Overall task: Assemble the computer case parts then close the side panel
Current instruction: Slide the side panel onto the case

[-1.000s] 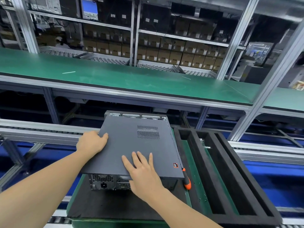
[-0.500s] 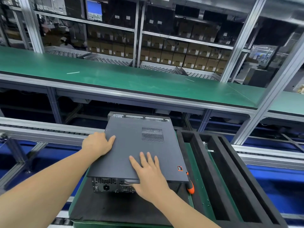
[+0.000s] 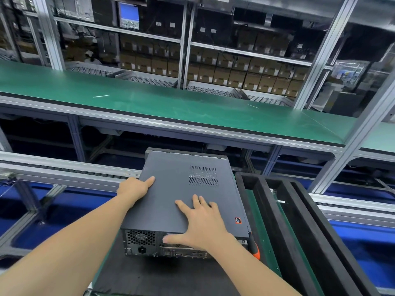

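Observation:
A dark grey computer case [image 3: 149, 242] lies on its side on a black mat, rear ports facing me. Its side panel [image 3: 175, 189], with a vent grille and a small red sticker, lies flat on top and reaches the case's far edge. My left hand [image 3: 134, 186] grips the panel's left edge, thumb on top and fingers over the side. My right hand [image 3: 201, 223] presses flat on the panel near its rear edge, fingers spread and the thumb hanging over the back.
An orange-handled screwdriver [image 3: 255, 249] lies just right of the case. A black foam tray [image 3: 299, 231] with long slots stands to the right. A green conveyor belt [image 3: 171, 103] runs behind, with roller rails [image 3: 64, 167] at the left and shelves of cartons beyond.
The side panel has slid forward, away from me, and now covers the strip of metal frame that showed at the case's far end. Both hands moved forward with it.

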Action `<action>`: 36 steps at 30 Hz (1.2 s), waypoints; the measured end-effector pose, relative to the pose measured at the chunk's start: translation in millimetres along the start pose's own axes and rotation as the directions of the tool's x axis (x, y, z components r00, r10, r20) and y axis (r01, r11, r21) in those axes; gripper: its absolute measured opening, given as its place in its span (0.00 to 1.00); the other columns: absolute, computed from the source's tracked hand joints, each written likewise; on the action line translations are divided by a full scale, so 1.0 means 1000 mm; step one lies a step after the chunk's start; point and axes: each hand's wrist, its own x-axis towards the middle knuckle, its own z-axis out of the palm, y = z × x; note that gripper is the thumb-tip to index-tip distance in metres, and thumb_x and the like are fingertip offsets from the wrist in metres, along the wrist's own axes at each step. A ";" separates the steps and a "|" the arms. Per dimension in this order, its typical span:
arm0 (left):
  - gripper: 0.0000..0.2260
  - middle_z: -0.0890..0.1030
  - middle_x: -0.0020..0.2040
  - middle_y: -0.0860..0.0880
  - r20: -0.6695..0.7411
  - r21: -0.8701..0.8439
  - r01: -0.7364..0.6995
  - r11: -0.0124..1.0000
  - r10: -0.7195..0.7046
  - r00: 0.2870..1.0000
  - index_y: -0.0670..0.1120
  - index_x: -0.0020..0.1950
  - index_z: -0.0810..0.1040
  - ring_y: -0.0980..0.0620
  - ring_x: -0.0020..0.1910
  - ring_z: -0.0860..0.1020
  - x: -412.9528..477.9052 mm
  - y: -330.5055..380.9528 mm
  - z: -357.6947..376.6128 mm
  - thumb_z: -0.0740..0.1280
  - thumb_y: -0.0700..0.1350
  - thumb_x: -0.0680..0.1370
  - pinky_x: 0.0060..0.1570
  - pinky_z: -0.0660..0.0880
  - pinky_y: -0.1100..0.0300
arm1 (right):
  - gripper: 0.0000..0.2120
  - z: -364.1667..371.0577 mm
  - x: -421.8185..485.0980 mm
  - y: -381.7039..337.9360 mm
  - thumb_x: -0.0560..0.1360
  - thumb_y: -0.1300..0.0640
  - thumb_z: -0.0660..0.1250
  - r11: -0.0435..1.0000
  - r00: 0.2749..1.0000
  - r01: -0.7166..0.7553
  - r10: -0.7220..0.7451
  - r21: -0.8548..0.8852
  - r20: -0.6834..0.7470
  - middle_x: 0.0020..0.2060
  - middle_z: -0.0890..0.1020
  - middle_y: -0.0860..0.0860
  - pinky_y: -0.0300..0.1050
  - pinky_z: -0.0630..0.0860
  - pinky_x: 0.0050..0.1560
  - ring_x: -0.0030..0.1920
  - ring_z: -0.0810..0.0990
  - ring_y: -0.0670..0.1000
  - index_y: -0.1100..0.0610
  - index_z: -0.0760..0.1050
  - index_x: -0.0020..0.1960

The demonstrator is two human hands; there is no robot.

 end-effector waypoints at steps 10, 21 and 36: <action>0.32 0.76 0.66 0.38 -0.012 0.035 -0.017 0.999 0.017 1.000 0.41 0.69 0.74 0.37 0.60 0.76 0.009 -0.001 0.003 0.59 0.67 0.79 0.54 0.72 0.50 | 0.55 -0.005 0.008 0.000 0.65 0.17 0.58 1.000 0.995 -0.011 0.011 0.002 0.096 0.82 0.54 0.64 0.75 0.46 0.76 0.82 0.49 0.66 0.41 0.46 0.84; 0.33 0.71 0.72 0.36 -0.006 -0.048 0.003 0.999 -0.004 1.000 0.43 0.77 0.66 0.35 0.68 0.71 -0.001 -0.001 0.008 0.56 0.65 0.82 0.59 0.70 0.47 | 0.57 0.006 0.012 0.022 0.59 0.09 0.47 0.998 0.998 0.027 -0.030 0.063 0.048 0.85 0.47 0.55 0.70 0.39 0.80 0.84 0.43 0.57 0.32 0.39 0.82; 0.57 0.60 0.75 0.39 0.267 0.067 -0.295 0.953 0.267 0.926 0.64 0.80 0.48 0.36 0.73 0.66 -0.061 -0.027 -0.008 0.77 0.73 0.60 0.73 0.65 0.41 | 0.67 -0.019 -0.026 0.135 0.53 0.21 0.78 0.844 0.965 -0.199 0.081 0.499 0.248 0.82 0.31 0.50 0.59 0.58 0.81 0.84 0.47 0.55 0.32 0.47 0.83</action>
